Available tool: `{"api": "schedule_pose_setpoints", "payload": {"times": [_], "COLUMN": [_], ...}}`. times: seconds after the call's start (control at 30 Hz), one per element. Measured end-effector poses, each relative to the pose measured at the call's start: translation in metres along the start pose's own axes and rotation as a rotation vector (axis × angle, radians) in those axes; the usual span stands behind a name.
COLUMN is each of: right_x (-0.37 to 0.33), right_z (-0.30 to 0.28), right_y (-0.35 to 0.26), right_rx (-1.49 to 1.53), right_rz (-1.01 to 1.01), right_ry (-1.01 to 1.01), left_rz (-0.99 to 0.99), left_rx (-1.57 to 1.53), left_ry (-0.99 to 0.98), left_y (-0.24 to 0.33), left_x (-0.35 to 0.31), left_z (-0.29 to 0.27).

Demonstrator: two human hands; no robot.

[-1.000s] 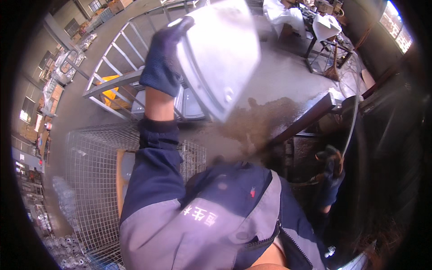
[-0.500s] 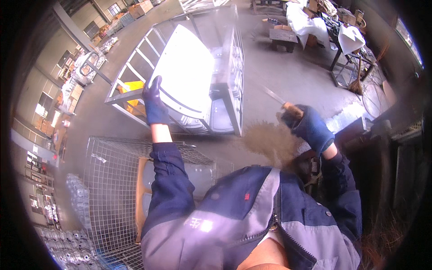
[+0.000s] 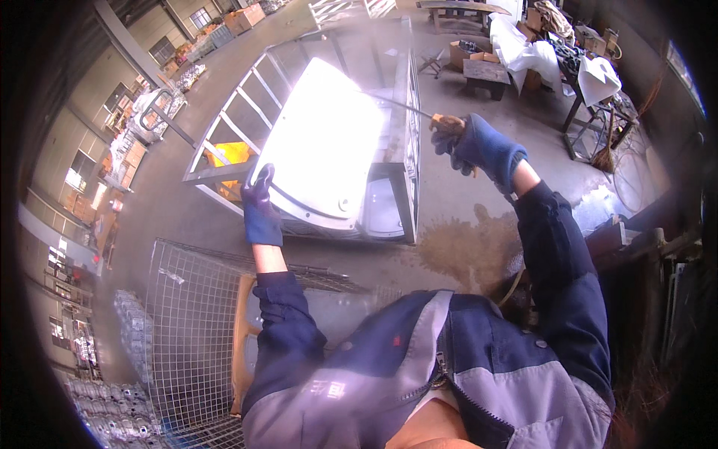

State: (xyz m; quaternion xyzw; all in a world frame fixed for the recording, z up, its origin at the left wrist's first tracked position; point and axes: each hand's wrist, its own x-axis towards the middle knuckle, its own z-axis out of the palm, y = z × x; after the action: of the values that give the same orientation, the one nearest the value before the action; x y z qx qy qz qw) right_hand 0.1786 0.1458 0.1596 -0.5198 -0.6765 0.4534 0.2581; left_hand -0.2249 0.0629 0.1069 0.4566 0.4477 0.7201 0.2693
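Fingers of the gloved left hand [image 3: 261, 206] clamp the near edge of the bright metal panel [image 3: 325, 142] lying ahead on the rack [image 3: 407, 161], while the right hand [image 3: 479, 146] grips a thin rod [image 3: 396, 105] slanting leftward over its far end.

A stained grey concrete floor [image 3: 479, 247] spreads through a sunlit workshop, with large windows [image 3: 75, 179] along the left wall.
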Motion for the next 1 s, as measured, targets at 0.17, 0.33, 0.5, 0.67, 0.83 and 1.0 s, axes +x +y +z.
{"api": "schedule_pose_setpoints", "payload": {"times": [0.17, 0.33, 0.5, 0.67, 0.83, 1.0], "right_x": [-0.009, -0.044, -0.055, -0.057, -0.035, 0.001], "right_z": [-0.011, -0.02, -0.011, -0.013, -0.016, -0.017], "right_y": [0.024, 0.061, 0.074, 0.086, 0.094, 0.064], "right_rx": [-0.266, 0.076, -0.01, -0.299, -0.226, -0.122], "right_rz": [0.045, 0.078, -0.298, -0.11, 0.081, 0.197], "right_ry": [-0.01, -0.184, -0.497, -0.191, -0.093, 0.061], "left_rz": [-0.046, -0.092, -0.086, -0.159, -0.113, -0.11], "left_rx": [0.002, 0.008, 0.044, 0.087, 0.127, 0.131], "left_ry": [0.091, 0.089, -0.007, -0.016, -0.003, 0.039], "left_y": [-0.003, 0.003, 0.013, 0.017, 0.025, 0.033], "left_x": [-0.002, -0.001, 0.006, 0.009, 0.001, -0.007], "left_z": [-0.006, 0.002, 0.006, -0.002, 0.001, 0.009]}}
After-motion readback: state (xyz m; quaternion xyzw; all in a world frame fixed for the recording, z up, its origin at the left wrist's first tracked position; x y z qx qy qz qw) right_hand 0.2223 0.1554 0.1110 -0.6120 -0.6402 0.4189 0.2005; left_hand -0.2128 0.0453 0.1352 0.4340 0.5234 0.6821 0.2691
